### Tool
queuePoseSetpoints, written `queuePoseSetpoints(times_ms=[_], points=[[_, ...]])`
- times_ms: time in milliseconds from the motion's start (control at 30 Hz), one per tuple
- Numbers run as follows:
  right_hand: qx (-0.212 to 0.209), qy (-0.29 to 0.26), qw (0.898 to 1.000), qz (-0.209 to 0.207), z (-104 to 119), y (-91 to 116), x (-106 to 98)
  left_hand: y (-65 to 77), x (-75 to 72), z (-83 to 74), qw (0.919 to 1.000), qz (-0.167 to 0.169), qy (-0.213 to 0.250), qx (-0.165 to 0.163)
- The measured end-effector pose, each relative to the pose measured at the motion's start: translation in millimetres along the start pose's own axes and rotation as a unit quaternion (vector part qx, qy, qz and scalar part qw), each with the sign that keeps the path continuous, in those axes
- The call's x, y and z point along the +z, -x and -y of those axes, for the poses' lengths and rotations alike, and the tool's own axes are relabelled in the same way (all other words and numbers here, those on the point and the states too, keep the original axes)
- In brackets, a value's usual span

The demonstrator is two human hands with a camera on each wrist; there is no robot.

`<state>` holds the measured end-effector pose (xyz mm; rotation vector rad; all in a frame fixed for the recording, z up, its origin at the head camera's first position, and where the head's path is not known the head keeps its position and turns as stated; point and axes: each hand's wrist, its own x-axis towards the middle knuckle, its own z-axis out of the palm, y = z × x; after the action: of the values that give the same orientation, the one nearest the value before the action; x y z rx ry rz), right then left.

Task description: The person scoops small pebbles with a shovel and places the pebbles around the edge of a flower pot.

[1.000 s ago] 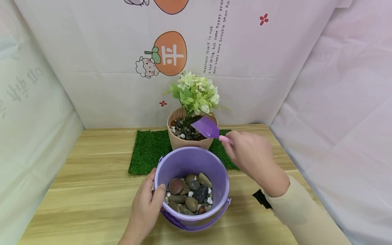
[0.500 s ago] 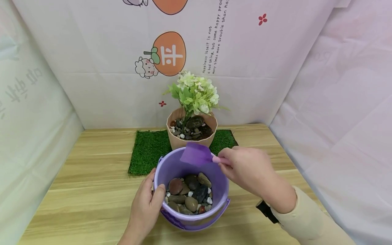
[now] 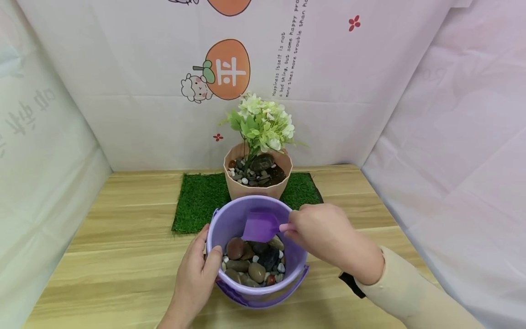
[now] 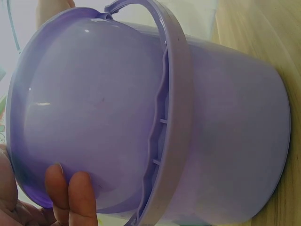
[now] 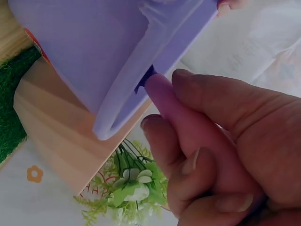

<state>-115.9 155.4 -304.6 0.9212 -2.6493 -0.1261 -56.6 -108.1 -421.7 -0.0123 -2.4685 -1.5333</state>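
Note:
My right hand (image 3: 322, 235) grips the pink handle (image 5: 202, 141) of a small purple shovel (image 3: 261, 227). Its translucent blade is inside the purple bucket (image 3: 217, 228), over the far side of the stones. Large smooth stones (image 3: 256, 272) in brown, grey and reddish tones lie in the bucket, with small white pebbles among them. My left hand (image 3: 197, 274) holds the bucket's left rim, thumb over the edge and fingers against the outer wall. In the left wrist view two fingertips (image 4: 82, 193) press on the wall, and the bucket's handle (image 4: 176, 113) hangs down around its side.
Right behind the bucket stands a beige flower pot (image 3: 259, 189) with a white-flowered plant (image 3: 263, 123), stones and dark soil. Under it lies a green turf mat (image 3: 201, 201) on the wooden table (image 3: 123, 237). Printed white cloth (image 3: 328, 91) walls the back and sides.
The shovel has come from over the flower pot back and down into the bucket, carried by my right hand. The pot's dark soil shows again. My left hand stays on the rim.

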Motion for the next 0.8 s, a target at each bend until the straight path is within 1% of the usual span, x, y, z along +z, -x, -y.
queuePoseSetpoints(times_ms=[133, 300, 467, 800], points=[[-0.001, 0.01, 0.999, 0.032, 4.8, -5.3, 0.2, -0.8, -0.2, -0.1, 1.0, 0.0, -0.001, -0.001], [-0.017, 0.044, 0.998, 0.046, 10.0, -11.0, 3.1, -1.2, 0.2, -0.5, 1.0, -0.003, 0.002, 0.001], [-0.017, 0.053, 0.996, 0.077, 14.1, -15.5, 7.0, -1.0, 0.8, -0.6, 1.0, -0.007, 0.001, 0.001], [-0.019, 0.059, 0.994, 0.09, 16.9, -18.3, 13.7, -1.1, 1.5, 0.0, 1.0, -0.006, 0.003, -0.003]])
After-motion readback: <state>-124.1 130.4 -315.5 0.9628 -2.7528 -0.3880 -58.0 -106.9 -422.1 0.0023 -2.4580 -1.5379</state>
